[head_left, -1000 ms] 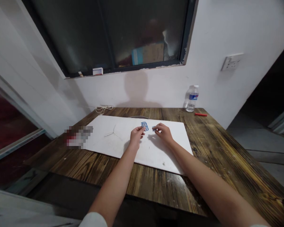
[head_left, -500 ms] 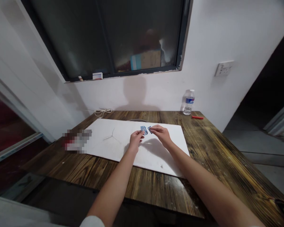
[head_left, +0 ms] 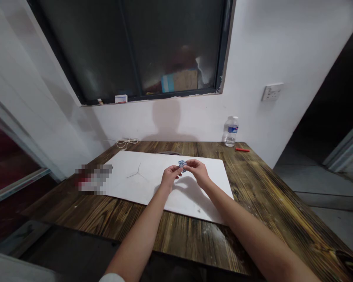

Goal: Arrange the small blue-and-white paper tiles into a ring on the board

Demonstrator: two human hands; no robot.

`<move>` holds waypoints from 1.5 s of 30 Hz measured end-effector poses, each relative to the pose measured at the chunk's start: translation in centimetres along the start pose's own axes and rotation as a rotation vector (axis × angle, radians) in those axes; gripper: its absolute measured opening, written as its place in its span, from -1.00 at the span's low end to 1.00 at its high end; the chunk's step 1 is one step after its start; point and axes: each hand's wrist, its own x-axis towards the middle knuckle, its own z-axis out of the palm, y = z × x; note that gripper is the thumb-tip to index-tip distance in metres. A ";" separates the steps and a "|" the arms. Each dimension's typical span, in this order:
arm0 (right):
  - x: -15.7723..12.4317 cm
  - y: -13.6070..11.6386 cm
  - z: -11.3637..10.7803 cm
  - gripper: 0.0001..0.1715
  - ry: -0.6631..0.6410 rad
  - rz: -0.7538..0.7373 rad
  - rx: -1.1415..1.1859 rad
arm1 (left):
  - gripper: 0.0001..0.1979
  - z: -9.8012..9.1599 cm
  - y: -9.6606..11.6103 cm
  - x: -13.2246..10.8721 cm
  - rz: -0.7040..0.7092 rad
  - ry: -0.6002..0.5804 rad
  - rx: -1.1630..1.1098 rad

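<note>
My left hand [head_left: 170, 176] and my right hand [head_left: 197, 172] meet above a white board [head_left: 194, 207], a little off its far edge. Between their fingertips is a small blue-and-white patterned item [head_left: 181, 166]. It looks like two pieces pressed together, though the fingers hide part of it and the join is too small to make out. Both hands pinch it in the air, and neither hand touches anything else. A thin crack-like mark [head_left: 138, 172] lies on the board to the left of my hands.
The board lies on a dark wooden table [head_left: 176, 243]. Along the back edge are a water bottle [head_left: 231, 131], a red stick [head_left: 242, 149] and a coil of white cord [head_left: 126, 143]. A pixelated, unreadable patch [head_left: 94, 178] covers the table's left side.
My hands have moved closer together. The two blue-and-white pieces, separate a moment ago, now meet between my fingertips. The view has tilted slightly upward.
</note>
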 end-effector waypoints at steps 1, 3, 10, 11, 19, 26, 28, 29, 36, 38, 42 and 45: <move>0.0 -0.1 0.0 -0.51 -0.056 0.024 0.022 | -0.64 0.0 0.0 0.0 0.013 -0.015 0.004; 0.0 -0.6 -0.2 -0.55 -0.196 0.085 0.054 | -0.65 -0.1 0.0 -0.1 0.037 -0.051 0.019; 0.2 -3.4 -1.5 -0.67 -0.478 0.239 -0.002 | -0.62 -0.2 0.3 -0.4 0.096 -0.229 -0.038; 0.2 -3.8 -1.7 -0.68 -0.530 0.263 -0.035 | -0.58 -0.2 0.5 -0.6 0.102 -0.258 -0.059; -3.2 -5.0 -3.7 -0.67 -0.550 0.353 -0.105 | -0.47 0.9 1.5 -2.1 0.161 -0.603 0.008; -6.4 -3.6 -4.7 -0.56 -0.246 0.399 0.005 | -0.54 2.4 -0.7 -1.9 0.228 -0.652 0.153; -6.7 -2.8 -4.6 -0.54 -0.145 0.361 0.004 | -0.54 2.7 -1.2 -1.8 0.244 -0.621 0.175; -6.8 -2.5 -4.5 -0.55 -0.105 0.338 0.003 | -0.54 2.8 -1.4 -1.8 0.242 -0.603 0.174; -7.3 -1.7 -4.1 -0.66 -0.018 0.189 -0.130 | -0.59 3.2 -2.0 -1.8 0.168 -0.443 0.156; -7.4 -1.6 -4.2 -0.67 -0.007 0.177 -0.144 | -0.61 3.3 -2.1 -1.9 0.117 -0.414 0.151; -7.3 -1.1 -4.5 -0.64 0.028 0.178 -0.147 | -0.61 3.5 -2.2 -2.0 0.036 -0.353 0.127; -7.1 -0.9 -4.8 -0.61 0.047 0.173 -0.152 | -0.60 3.6 -2.3 -2.1 0.020 -0.363 0.109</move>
